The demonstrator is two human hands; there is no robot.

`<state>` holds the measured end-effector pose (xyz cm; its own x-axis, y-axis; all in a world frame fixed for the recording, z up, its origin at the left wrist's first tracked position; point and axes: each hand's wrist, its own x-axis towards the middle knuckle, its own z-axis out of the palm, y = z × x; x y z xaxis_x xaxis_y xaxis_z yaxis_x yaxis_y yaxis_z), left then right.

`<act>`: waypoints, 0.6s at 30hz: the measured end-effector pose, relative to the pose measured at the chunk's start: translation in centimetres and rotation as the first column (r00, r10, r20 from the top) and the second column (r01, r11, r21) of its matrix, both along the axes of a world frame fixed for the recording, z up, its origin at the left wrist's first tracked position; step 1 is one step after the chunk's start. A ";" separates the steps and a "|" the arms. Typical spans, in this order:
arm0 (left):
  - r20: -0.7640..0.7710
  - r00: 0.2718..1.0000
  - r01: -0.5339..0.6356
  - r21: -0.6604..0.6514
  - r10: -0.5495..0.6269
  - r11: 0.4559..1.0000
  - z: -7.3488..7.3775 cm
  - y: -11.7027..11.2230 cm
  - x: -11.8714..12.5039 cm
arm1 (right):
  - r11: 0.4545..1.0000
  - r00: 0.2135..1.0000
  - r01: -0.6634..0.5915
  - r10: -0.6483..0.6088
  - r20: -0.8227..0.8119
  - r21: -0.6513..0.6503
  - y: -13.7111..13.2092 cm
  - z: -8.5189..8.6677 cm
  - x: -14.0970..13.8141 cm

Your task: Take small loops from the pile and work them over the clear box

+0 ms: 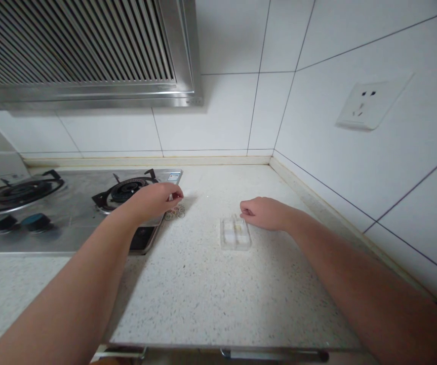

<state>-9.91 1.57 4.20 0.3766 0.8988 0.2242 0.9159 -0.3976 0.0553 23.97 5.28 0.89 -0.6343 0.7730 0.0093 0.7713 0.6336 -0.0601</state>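
My left hand (156,199) hovers over a small pile of thin rings (175,212) lying on the speckled countertop (203,284), right beside the stove's edge. Its fingers are pinched together at the tips; what they pinch is too small to make out. My right hand (263,213) rests on the counter with fingers curled, its fingertips touching the far right corner of a small clear plastic box (235,233). The box lies flat and seems to have compartments with something pale inside.
A steel gas stove (70,213) with two burners and knobs fills the left side. A range hood (89,50) hangs above it. White tiled walls meet in a corner at the back right, with a wall socket (370,104) on the right wall.
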 end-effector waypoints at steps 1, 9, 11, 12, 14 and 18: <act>-0.004 1.000 -0.008 -0.028 0.008 1.000 -0.1 0.2 -0.5 | 1.000 1.000 0.001 -0.001 -0.008 -0.004 0.0 0.0 0.0; -0.040 0.998 -0.055 -0.150 0.049 0.987 -0.8 1.3 -2.5 | 0.993 0.982 -0.060 0.041 -0.184 -0.103 -0.1 0.5 0.4; -0.047 0.998 -0.055 -0.164 0.048 0.985 -0.8 1.4 -2.6 | 0.985 0.971 -0.076 0.039 -0.234 -0.152 -0.3 0.8 0.3; -0.047 0.998 -0.057 -0.171 0.049 0.984 -0.8 1.4 -2.6 | 0.982 0.966 -0.081 0.034 -0.257 -0.172 -0.4 0.9 0.2; -0.047 0.997 -0.063 -0.188 0.055 0.980 -0.8 1.3 -2.4 | 0.976 0.957 -0.080 0.019 -0.288 -0.201 -0.6 1.0 0.1; -0.039 0.998 -0.061 -0.226 0.053 0.972 -0.9 1.2 -2.2 | 0.965 0.947 -0.081 -0.004 -0.321 -0.250 -0.9 1.1 0.0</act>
<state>-12.15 2.81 3.30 0.3273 0.9449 -0.0002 0.9394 -0.3254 0.1078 23.98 4.37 1.98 -0.6602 0.7508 0.0186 0.6607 0.5924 -0.4609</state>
